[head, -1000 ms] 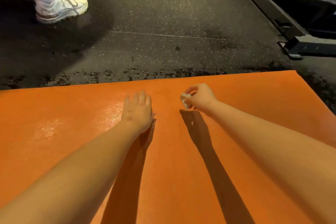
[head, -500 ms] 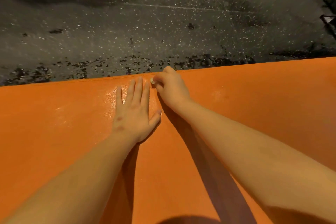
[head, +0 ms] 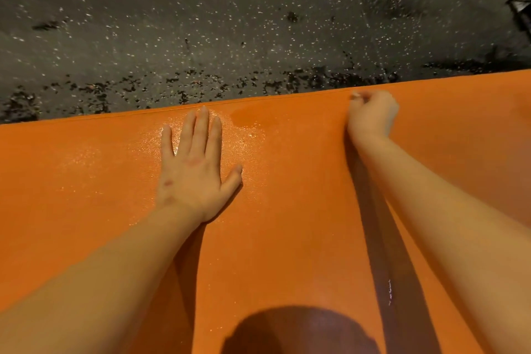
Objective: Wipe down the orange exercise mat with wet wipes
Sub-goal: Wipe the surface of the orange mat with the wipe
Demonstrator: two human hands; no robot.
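Right hand point(head: 372, 116) is curled round wet wipe point(head: 355, 96) at mat point(head: 287, 238) edge; left hand point(head: 195, 172) is laid flat. Sheen point(head: 247, 132) is noted centre-left only; remainder judged unwiped.

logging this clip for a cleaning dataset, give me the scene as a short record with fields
surface: orange exercise mat, far edge in view
left hand: flat on the mat, fingers straight
right hand: curled round a wet wipe at the far edge
wipe visibility: only a white sliver shows
wet patch: glossy, between the hands
floor: dark, speckled, black crumbs by the mat
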